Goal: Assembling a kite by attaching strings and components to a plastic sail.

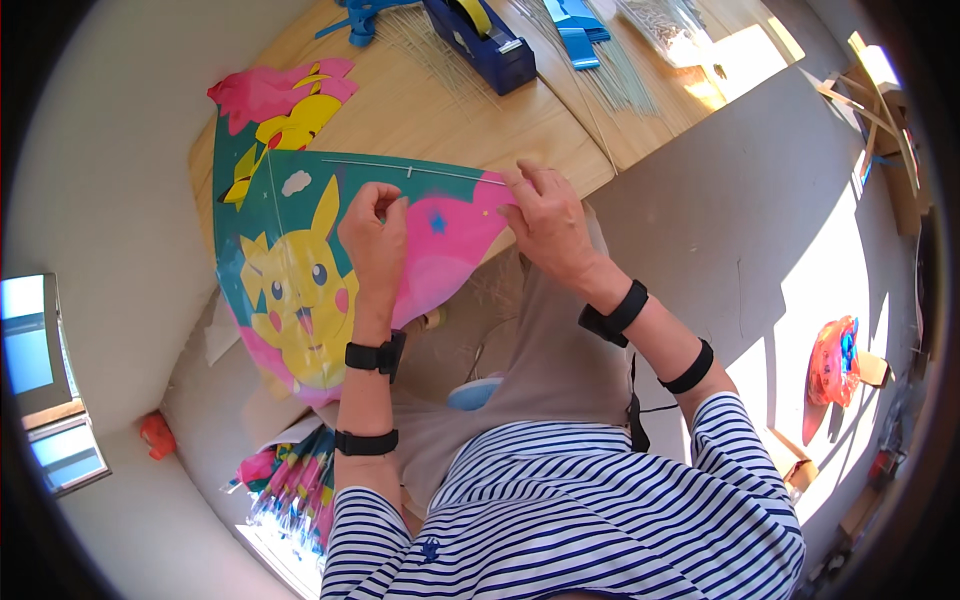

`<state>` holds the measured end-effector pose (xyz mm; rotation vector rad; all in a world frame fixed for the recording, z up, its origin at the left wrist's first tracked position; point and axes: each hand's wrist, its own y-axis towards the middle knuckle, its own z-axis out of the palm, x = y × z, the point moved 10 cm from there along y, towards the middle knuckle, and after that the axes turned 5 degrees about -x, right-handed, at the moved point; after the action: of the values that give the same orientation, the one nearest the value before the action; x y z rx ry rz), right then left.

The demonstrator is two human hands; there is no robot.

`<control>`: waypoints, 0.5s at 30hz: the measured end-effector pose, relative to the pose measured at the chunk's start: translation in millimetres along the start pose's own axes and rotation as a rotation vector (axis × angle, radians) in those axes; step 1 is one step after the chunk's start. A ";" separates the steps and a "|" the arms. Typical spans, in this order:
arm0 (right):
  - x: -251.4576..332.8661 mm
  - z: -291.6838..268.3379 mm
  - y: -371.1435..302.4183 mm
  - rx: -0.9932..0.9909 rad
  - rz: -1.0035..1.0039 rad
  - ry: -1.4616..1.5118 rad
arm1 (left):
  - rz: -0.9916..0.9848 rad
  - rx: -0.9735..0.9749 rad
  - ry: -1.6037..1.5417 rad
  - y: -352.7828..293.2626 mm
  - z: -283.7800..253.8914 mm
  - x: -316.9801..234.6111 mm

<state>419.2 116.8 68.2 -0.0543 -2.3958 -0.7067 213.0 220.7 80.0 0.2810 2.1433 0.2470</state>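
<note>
A kite in green and pink, printed with a yellow cartoon animal, lies partly on the wooden table and hangs over its near edge. Along its upper edge runs a thin white rod with a small white clip on it. My right hand grips the kite's pointed right corner, where the rod ends. Over the middle of the kite, my left hand is closed with thumb and fingertips together. Whatever it pinches, if anything, is too small to make out.
Beyond the kite lies another printed sheet. A blue tape dispenser, thin rods, a blue folded strip and a blue tool are farther back. Bundled kites sit low left; an orange-red bag is on the floor right.
</note>
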 end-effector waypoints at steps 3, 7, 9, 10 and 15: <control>-44.8 -13.9 20.7 -0.010 0.171 0.011 | -0.010 0.041 -0.019 -21.5 -9.8 -16.0; -63.4 -7.2 57.6 0.009 0.187 -0.068 | -0.048 0.090 -0.058 -49.5 -18.3 -29.1; -60.2 6.3 76.0 0.035 0.164 -0.127 | -0.084 0.109 -0.080 -61.9 -21.8 -31.5; -55.4 19.1 84.8 0.054 0.148 -0.159 | -0.105 0.117 -0.101 -67.0 -22.1 -32.9; -37.2 83.6 114.2 0.103 0.176 -0.269 | -0.101 0.139 -0.133 -78.4 -29.9 -42.3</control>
<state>425.4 261.2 45.9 -0.3318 -2.6387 -0.5195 202.8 131.5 107.6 0.2607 2.0389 0.0204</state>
